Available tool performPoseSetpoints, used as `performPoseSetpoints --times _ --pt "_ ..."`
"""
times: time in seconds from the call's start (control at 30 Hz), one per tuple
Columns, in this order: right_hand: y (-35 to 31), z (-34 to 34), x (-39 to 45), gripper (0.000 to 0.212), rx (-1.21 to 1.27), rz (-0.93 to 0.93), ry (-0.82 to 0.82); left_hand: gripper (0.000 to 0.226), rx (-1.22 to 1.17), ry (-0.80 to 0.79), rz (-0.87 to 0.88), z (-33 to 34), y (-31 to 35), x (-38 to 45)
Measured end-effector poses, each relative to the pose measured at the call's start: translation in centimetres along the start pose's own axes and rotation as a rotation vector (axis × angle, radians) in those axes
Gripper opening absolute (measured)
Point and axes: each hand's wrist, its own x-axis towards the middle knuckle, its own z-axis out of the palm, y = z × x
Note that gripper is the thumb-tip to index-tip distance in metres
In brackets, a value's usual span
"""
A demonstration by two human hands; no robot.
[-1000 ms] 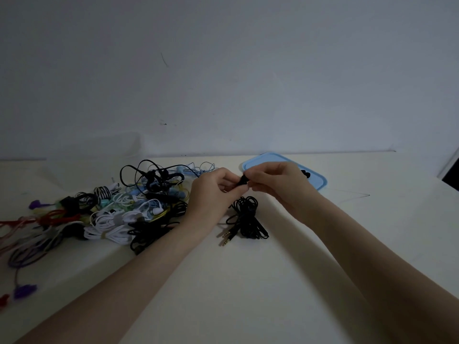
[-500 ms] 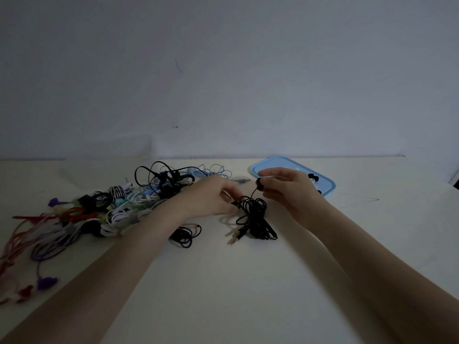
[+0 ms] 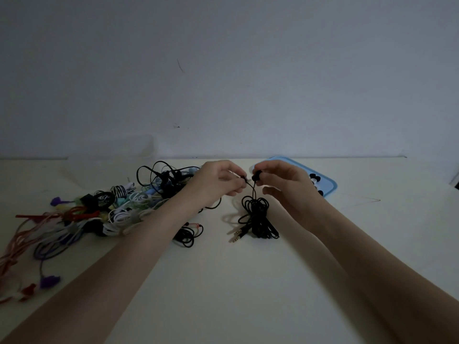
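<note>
Now you are working over the broad cream-coloured table (image 3: 223,294), which is carrying everything. On your left a sprawling heap of tangled earphone cables in white, red, purple, green and black (image 3: 119,207) is lying well apart from the job. At the back right a flat light-blue plastic tray (image 3: 331,186) is sitting partly behind your right hand.

Your left hand (image 3: 218,182) is no longer lying low by the table as it was half a second ago. It is hovering raised again, pinching a thin black strand between thumb and fingertips; what exactly is sitting in that pinch is too small to tell. Your right hand (image 3: 285,184) is keeping its fingers curled, pinching just beside the left fingertips.

Between your wrists the loosely coiled black earphone cable (image 3: 257,214) is lying on the table, its top strands rising to both pinches. With both hands back on it, you are probably starting to part the two leads, so gentle outward pulling seems called for.

Near your left forearm a small black cable coil with red ends (image 3: 188,233) is lying apart. Two gold jack plugs (image 3: 237,234) are poking out at the bundle's near edge. The small black earbud (image 3: 256,175) is sitting in your right pinch, and small black ear tips (image 3: 314,180) are lying in the tray.
</note>
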Motion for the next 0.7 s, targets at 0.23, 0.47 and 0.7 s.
performPoseSetpoints --times 0.23,0.47,0.7 --pt "0.12 0.00 0.08 0.024 0.029 -0.012 -0.023 0.014 0.001 0.033 -0.039 0.57 -0.03 -0.12" --pt "0.20 -0.45 0.28 0.026 0.003 0.010 -0.013 0.014 -0.090 0.038 -0.043 0.39 -0.24 -0.07" --pt "0.15 -0.24 0.18 0.012 -0.711 -0.029 -0.156 0.016 -0.385 0.017 -0.083 -0.04 -0.08 -0.11"
